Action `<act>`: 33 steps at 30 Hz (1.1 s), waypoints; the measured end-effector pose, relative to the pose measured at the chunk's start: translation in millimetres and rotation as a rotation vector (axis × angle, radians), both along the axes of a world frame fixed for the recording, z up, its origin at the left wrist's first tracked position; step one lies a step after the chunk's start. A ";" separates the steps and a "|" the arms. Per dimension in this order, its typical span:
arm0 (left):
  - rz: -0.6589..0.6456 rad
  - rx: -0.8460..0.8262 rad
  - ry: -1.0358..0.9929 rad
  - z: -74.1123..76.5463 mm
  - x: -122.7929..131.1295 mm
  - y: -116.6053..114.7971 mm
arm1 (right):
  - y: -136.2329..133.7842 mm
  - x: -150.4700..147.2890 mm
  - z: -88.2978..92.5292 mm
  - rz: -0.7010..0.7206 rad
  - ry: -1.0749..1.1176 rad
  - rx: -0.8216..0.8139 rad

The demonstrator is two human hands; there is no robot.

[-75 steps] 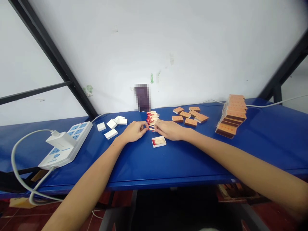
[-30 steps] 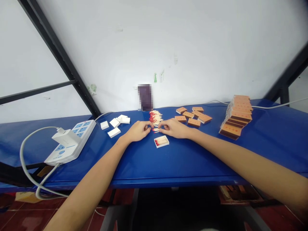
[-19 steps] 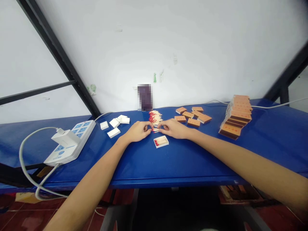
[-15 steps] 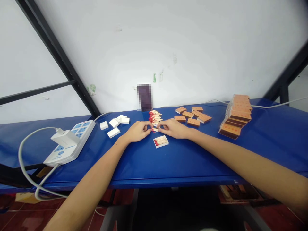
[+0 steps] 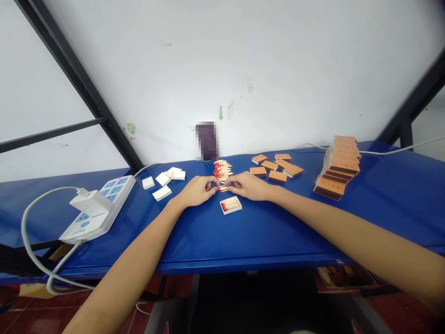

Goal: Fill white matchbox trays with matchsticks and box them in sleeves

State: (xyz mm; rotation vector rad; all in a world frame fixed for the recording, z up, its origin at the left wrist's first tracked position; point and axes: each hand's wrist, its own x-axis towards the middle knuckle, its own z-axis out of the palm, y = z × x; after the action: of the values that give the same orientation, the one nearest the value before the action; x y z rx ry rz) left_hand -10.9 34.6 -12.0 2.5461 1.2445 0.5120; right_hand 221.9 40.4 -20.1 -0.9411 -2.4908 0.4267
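Observation:
A few red-tipped matches [image 5: 223, 188] lie between my two hands, in front of a larger pile of matches [image 5: 222, 170]. At their red heads, my left hand [image 5: 200, 190] has its thumb and forefinger curled together. My right hand [image 5: 247, 186] pinches at the plain wooden ends from the other side. Just nearer to me, a white matchbox tray [image 5: 231, 205] sits on the blue table with several matches inside, heads to the left.
White matchbox trays [image 5: 162, 193] lie scattered on the left. Orange matchbox covers [image 5: 277, 176] are spread at the right, beside a leaning stack of matchboxes [image 5: 330, 185]. A power strip [image 5: 100, 218] with a plugged-in charger and looping cable occupies the left side. A pixelated dark object [image 5: 207, 141] stands against the wall.
The view has shifted slightly, so everything appears a little further left. Both hands stay at the matches with almost the same finger positions.

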 end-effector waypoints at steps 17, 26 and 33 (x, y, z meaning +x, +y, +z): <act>-0.038 0.027 0.011 4.9 8.0 -9.0 | 1.4 0.0 -3.6 -0.003 0.000 0.035; -0.051 0.028 0.049 3.6 8.4 -7.4 | -3.4 -3.2 1.7 -0.031 -0.065 0.049; -0.052 0.103 0.117 5.1 10.0 -9.8 | -5.6 -4.5 2.3 -0.093 -0.112 0.068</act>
State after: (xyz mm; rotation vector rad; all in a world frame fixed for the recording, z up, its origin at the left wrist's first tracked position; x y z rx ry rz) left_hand -1.0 24.8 -7.0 2.7221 1.2166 0.4320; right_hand 217.4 34.9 -17.9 -1.0761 -2.5312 0.2645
